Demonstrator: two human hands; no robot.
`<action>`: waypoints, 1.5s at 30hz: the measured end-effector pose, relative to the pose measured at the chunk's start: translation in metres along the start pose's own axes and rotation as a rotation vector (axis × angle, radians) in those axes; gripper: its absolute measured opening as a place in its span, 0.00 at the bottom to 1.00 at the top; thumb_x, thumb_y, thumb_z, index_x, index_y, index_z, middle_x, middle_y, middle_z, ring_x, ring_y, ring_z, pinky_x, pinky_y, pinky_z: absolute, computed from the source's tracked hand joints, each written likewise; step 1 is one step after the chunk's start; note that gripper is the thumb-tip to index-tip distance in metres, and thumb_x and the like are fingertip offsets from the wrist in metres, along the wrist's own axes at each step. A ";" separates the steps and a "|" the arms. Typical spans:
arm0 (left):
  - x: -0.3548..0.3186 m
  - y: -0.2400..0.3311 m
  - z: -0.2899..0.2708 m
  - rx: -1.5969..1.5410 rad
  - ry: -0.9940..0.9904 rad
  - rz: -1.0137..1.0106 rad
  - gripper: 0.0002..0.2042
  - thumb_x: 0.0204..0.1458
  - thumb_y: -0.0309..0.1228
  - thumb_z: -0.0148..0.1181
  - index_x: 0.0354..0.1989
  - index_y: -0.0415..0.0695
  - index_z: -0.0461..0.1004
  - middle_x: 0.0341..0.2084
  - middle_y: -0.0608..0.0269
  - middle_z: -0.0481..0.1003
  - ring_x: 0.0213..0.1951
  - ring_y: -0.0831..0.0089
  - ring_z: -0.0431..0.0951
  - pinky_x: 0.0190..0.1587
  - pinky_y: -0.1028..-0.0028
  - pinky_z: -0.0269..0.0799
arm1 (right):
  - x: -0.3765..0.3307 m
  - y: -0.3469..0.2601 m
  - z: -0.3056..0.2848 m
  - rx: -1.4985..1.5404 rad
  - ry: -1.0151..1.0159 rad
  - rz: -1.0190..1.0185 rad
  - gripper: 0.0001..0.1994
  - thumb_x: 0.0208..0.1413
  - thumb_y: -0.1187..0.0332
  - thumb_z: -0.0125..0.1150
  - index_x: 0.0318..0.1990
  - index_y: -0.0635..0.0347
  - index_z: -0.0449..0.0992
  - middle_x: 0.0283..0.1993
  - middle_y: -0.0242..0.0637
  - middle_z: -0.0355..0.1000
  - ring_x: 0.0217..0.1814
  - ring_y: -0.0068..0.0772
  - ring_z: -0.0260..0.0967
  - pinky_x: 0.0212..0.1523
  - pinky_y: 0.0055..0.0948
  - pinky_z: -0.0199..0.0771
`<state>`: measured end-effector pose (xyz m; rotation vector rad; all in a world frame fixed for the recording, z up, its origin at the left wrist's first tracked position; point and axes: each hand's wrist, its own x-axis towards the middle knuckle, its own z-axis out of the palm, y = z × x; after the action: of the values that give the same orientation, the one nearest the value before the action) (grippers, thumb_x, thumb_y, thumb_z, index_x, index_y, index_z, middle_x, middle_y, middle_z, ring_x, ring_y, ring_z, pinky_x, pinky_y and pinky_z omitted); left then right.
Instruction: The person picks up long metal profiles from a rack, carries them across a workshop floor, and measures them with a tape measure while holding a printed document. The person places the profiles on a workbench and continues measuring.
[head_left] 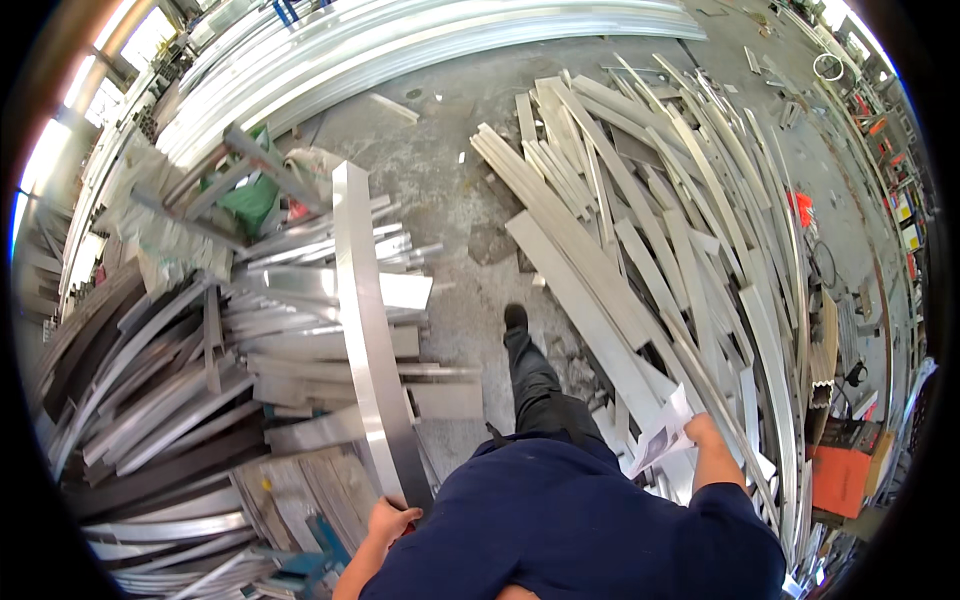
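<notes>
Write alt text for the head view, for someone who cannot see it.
A person holds a long metal bar in the left grip and a sheet of paper in the right grip. A left pile and a right pile of metal strips lie on a grey floor.

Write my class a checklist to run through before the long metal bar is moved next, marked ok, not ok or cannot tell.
1. Grip on long metal bar: ok; left hand holds its near end.
2. Right hand free: not ok; it holds a paper sheet.
3. Floor free of scraps: not ok; a loose strip lies ahead.
4. Both feet visible: not ok; only one dark shoe shows.
5. Bar clear of metal pile at left: cannot tell; they overlap in view.
</notes>
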<state>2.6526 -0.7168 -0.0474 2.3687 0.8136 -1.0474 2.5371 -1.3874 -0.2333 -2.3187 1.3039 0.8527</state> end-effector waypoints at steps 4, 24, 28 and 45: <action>0.099 0.063 -0.034 0.065 0.086 0.114 0.26 0.31 0.44 0.70 0.33 0.33 0.73 0.22 0.50 0.77 0.27 0.60 0.80 0.34 0.65 0.74 | 0.115 -0.095 -0.050 -0.438 0.021 -0.312 0.14 0.42 0.72 0.55 0.36 0.71 0.77 0.33 0.58 0.74 0.37 0.50 0.76 0.31 0.45 0.75; 0.476 0.618 -0.356 0.063 -0.304 -0.039 0.21 0.33 0.42 0.67 0.30 0.35 0.77 0.26 0.48 0.78 0.29 0.57 0.80 0.34 0.64 0.76 | 0.480 -0.617 -0.347 -0.278 0.142 -0.454 0.16 0.52 0.63 0.50 0.32 0.69 0.76 0.37 0.51 0.75 0.39 0.56 0.72 0.42 0.46 0.72; 0.529 0.690 -0.350 0.037 -0.254 -0.071 0.21 0.31 0.45 0.67 0.27 0.37 0.79 0.26 0.50 0.79 0.29 0.59 0.80 0.34 0.65 0.76 | 0.539 -0.692 -0.423 -0.294 -0.093 -0.160 0.14 0.50 0.62 0.51 0.31 0.65 0.78 0.35 0.52 0.75 0.39 0.50 0.74 0.40 0.46 0.73; 0.786 1.292 -0.496 0.413 -0.098 0.213 0.33 0.28 0.48 0.70 0.39 0.32 0.74 0.34 0.44 0.77 0.40 0.54 0.78 0.44 0.64 0.72 | 0.768 -0.953 -0.544 0.062 -0.159 0.172 0.13 0.43 0.66 0.52 0.30 0.63 0.80 0.33 0.49 0.76 0.35 0.50 0.75 0.37 0.42 0.76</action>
<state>4.1897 -1.1158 -0.1584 2.6379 0.3198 -1.3281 3.8380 -1.6960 -0.3132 -2.0675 1.4535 1.0136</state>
